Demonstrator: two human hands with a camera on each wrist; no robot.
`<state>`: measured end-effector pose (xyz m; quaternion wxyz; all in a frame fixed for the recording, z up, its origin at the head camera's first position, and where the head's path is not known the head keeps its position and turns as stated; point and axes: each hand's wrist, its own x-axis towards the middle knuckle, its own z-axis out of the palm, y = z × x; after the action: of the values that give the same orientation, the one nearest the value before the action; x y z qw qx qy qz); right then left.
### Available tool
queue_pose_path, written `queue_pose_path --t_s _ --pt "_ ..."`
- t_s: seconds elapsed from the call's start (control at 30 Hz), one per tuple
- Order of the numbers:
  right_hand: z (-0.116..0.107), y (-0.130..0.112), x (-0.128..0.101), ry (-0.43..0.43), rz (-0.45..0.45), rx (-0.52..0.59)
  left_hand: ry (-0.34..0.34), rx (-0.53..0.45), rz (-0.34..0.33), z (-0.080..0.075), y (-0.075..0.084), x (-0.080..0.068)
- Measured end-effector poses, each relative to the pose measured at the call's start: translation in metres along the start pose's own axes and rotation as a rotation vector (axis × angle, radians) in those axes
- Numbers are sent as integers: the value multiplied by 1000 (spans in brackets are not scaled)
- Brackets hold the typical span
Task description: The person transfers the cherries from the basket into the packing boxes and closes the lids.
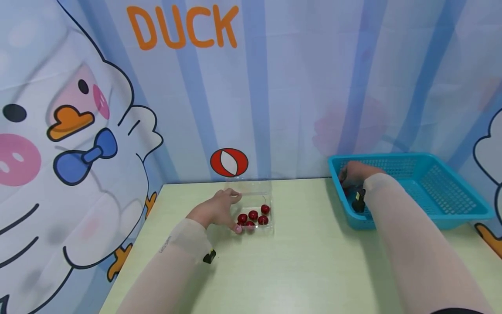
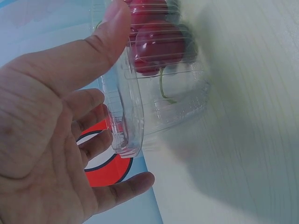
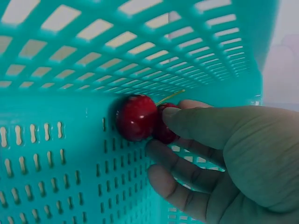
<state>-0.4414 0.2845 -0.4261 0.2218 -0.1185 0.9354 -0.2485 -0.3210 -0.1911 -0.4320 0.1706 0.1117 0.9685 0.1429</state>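
Note:
A clear plastic box (image 2: 128, 135) with its lid folded back stands on the table. Several dark red cherries (image 1: 253, 215) lie in it, one with its stem up. My left hand (image 1: 217, 209) holds the box at its left side, thumb at the near corner and fingers along the wall. Inside the blue basket (image 1: 412, 216), at its left end, my right hand (image 1: 358, 172) pinches a cherry (image 3: 163, 130) between thumb and fingers. A larger cherry (image 3: 136, 119) sits right against it, by the basket wall, and a green stem shows above the two.
The pale wooden table (image 1: 298, 261) meets a printed duck backdrop (image 1: 290, 87) at its far edge. Slotted walls of the basket rise around my right hand. A black clip (image 1: 209, 256) hangs at my left cuff.

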Motion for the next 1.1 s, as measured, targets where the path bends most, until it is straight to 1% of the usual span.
queue_pose_path --t_s 0.1,0.27,0.43,0.6,0.73,0.83,0.97,1.1 --pt "-4 -1 -1 14 1 4 1 5 4 0 0 0" --pt "-19 -13 -6 35 -17 -46 1 11 4 -1 1 -3" --pt "-33 -35 -14 106 -56 -112 9 7 2 -4 1 -7" --pt "-36 -62 -19 182 -74 -207 12 4 -4 -5 0 -7" --pt "-30 -85 -21 229 -90 -258 10 3 -7 -4 0 -6" --pt "-23 -103 -23 238 -127 -267 8 -2 -6 -3 0 -5" --pt "-8 -128 -24 228 -224 -280 6 -3 1 -2 1 -4" --pt "13 -153 -21 197 -349 -309 9 -2 12 -1 3 -2"
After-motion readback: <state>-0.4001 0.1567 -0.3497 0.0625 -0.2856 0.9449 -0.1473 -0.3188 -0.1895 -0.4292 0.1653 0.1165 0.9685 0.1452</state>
